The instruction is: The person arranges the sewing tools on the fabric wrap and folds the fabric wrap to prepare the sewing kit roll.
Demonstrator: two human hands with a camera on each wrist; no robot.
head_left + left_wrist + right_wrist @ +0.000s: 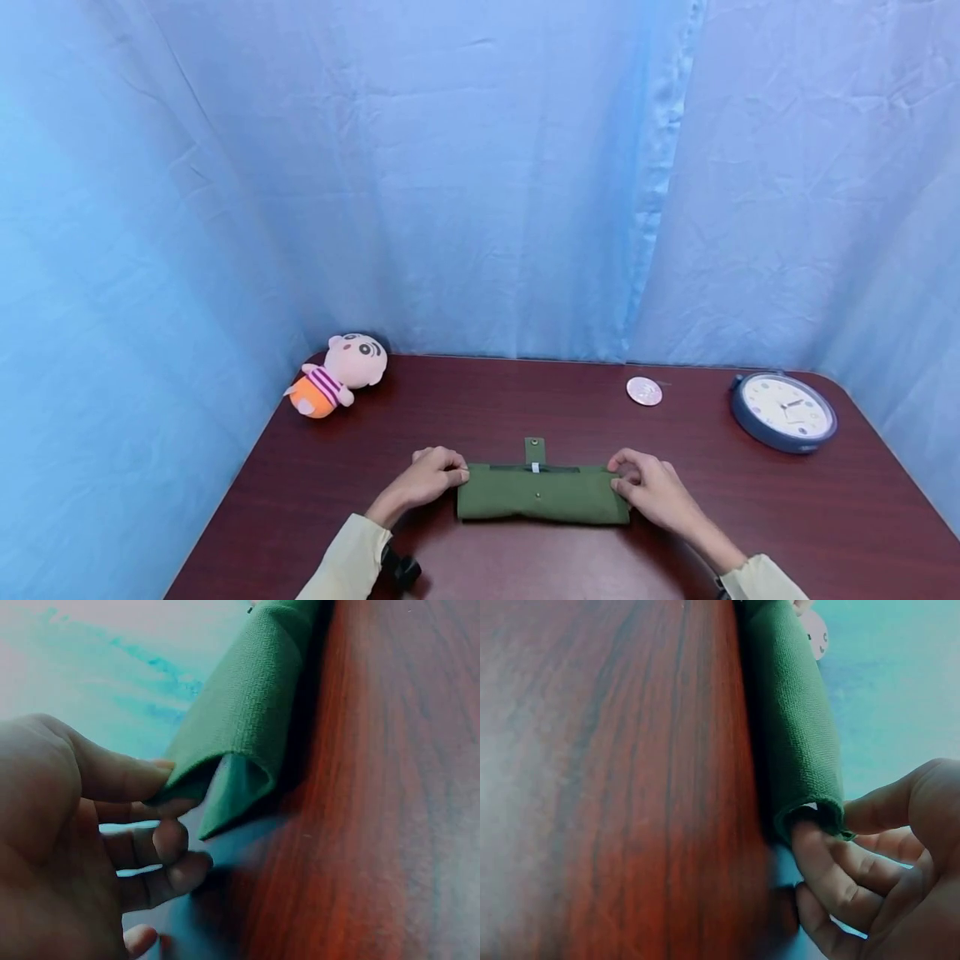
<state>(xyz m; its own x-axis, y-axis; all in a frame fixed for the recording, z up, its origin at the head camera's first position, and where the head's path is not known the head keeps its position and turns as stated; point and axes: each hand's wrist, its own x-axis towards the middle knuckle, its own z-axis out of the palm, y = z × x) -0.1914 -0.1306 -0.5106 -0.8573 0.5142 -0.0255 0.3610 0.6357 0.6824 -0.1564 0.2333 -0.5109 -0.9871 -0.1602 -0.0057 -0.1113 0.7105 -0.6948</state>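
Observation:
A green fabric pouch [510, 498], folded over on itself, lies across the front of the table. A narrow strap with a snap [534, 450] sticks out from its far edge, and a small stud shows on its front. My left hand [433, 477] pinches the far left corner between thumb and fingers. At the far right corner my right hand [651, 490] pinches the fabric too. In the left wrist view the open folded end of the pouch [247, 705] shows beside the thumb. One right finger [817, 859] reaches into the rolled end in the right wrist view.
On the dark red-brown table [480, 408] a plush doll [330, 379] lies at the back left. A round pale disc [644, 391] is at the back right, with a blue-rimmed clock [783, 411] farther right. Blue curtains [465, 183] hang behind and at both sides.

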